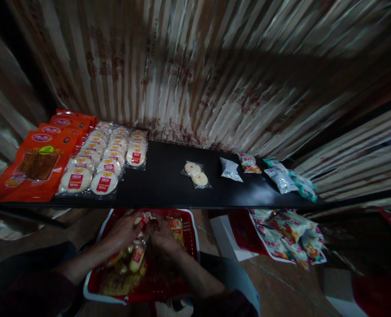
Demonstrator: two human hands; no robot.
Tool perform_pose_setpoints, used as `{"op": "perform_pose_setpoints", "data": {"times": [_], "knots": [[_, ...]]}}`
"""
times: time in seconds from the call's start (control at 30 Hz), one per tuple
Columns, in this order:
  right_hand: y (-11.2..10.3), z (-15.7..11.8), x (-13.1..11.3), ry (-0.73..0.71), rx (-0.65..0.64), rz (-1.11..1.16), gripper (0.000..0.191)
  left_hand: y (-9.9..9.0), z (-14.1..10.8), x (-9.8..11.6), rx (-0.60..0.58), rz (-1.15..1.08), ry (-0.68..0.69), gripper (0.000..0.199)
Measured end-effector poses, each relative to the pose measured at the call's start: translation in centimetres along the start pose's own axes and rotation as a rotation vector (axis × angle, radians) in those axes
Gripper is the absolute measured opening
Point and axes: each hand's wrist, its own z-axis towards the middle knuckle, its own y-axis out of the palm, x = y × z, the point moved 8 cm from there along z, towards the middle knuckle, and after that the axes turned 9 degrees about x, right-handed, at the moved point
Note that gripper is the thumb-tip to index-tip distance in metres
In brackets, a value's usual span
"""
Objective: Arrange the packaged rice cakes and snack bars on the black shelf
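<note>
Both hands are over a red basket with a white rim [197,246], below the black shelf's front edge. My left hand [126,228] has its fingers bent round a small clear packet with a red label [144,220]. Close beside it, my right hand [162,235] has curled fingers near the same packet; what they hold is too dark to tell. Yellowish wrapped snacks [137,257] lie in the basket under and between the hands. More of them show at its right side.
On the black shelf [162,176] stand orange bags [40,163], rows of round cracker packs [104,180], two loose crackers [200,178], and small bags [231,169] toward the right. Another basket [248,233] of snack bags [292,229] is at the lower right. Striped sheeting hangs behind.
</note>
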Motion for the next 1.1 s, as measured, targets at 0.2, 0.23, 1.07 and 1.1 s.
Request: {"op": "perform_pose_setpoints", "data": {"times": [0.2, 0.23, 1.07, 1.1], "knots": [[-0.4, -0.7, -0.4, 0.091, -0.166, 0.156, 0.019, 0.7, -0.3, -0.9, -0.106, -0.170, 0.046, 0.047], [-0.2, -0.8, -0.4, 0.087, -0.208, 0.159, 0.017, 0.8, -0.4, -0.9, -0.163, -0.238, 0.044, 0.048], [-8.1, 0.8, -6.0, 0.103, -0.084, 0.982, 0.047, -4.4, 0.6, 5.4, -0.194, -1.328, -0.230, 0.063], [-8.0, 0.9, -6.1, 0.114, -0.070, 1.019, 0.047, -4.3, 0.7, 5.5, -0.171, -1.329, -0.224, 0.066]]}}
